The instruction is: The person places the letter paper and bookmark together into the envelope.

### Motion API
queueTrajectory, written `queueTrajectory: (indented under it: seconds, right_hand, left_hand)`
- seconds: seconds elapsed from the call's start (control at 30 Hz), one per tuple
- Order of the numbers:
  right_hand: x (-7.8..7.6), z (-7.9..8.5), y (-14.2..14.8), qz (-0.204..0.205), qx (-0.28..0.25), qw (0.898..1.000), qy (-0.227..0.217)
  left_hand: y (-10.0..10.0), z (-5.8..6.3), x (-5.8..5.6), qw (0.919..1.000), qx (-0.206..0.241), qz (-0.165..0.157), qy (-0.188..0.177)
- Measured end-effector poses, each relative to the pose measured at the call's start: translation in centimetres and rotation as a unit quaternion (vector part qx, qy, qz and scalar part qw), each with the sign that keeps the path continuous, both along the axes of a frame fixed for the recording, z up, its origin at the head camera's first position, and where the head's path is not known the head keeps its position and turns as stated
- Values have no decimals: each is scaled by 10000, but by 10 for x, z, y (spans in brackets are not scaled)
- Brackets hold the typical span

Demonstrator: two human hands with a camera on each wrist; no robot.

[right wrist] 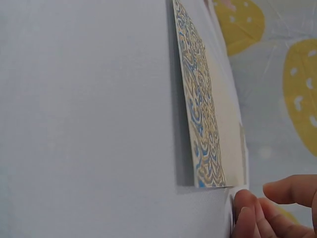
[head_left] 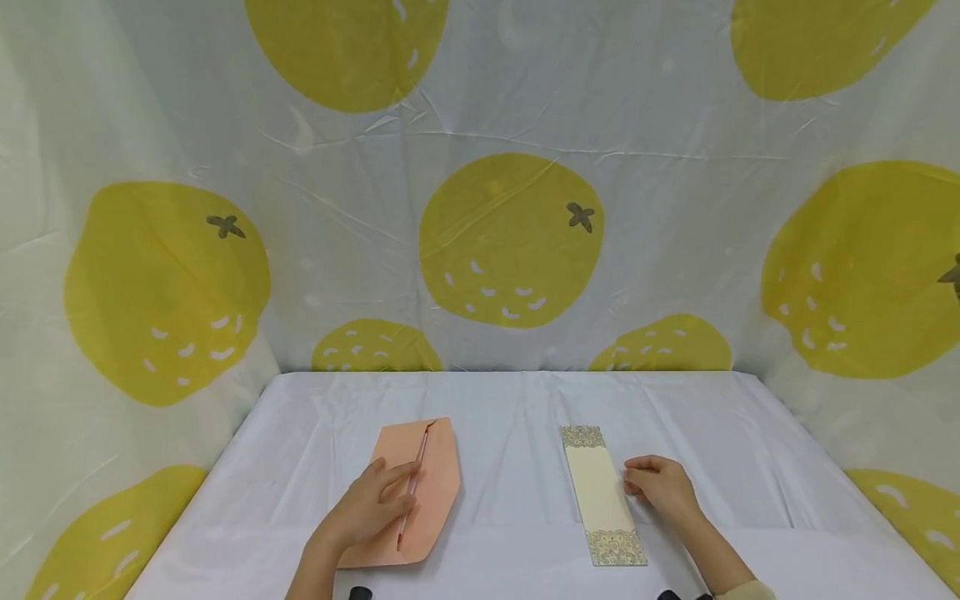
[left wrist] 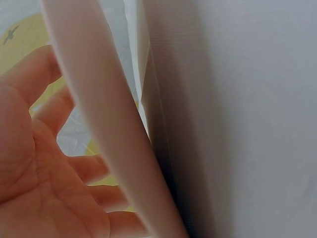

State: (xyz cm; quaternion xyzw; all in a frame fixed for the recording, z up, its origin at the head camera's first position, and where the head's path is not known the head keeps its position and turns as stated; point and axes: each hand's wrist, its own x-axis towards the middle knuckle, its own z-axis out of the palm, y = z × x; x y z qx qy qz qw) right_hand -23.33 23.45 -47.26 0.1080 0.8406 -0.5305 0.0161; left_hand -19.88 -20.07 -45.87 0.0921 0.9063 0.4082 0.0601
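Note:
A salmon-pink envelope lies on the left of the white-covered table, with a long narrow gap along its flap. My left hand rests over it, fingertips at that gap. In the left wrist view the envelope's edge stands close to the spread, gently bent fingers. To the right lies a long cream card with ornate patterned bands at both ends. My right hand is beside its right edge, fingers loosely curled. The patterned end shows in the right wrist view, thumb and fingers apart near its corner.
A white cloth covers the table, with wrinkles across it. Behind and at both sides hangs a pale curtain printed with large yellow fruit. Small dark objects show at the bottom edge near each wrist.

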Motion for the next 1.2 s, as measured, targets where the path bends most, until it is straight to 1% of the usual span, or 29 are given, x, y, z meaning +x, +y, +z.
queueTrajectory:
  seconds: [0.5,0.73,0.9,1.07,1.2]
  right_hand:
    - [-4,-3,-7,11,541,9985,-73]
    - [-8,-3,-10,126,775,9966,-235]
    - [-10,-1,-14,186,1068,9938,-231]
    - [-12,0,-18,106,1306,9910,-259]
    - [-13,-1,-21,-10,1304,9909,-339]
  left_hand:
    - [0,1,0,10000,66,-48,36]
    - [0,0,0,10000,40,-57,64]
    - [0,0,0,9999,97,-63,48]
    - [0,-1,1,9999,108,-60,58]
    - [-1,-2,0,9999,78,-72,77]
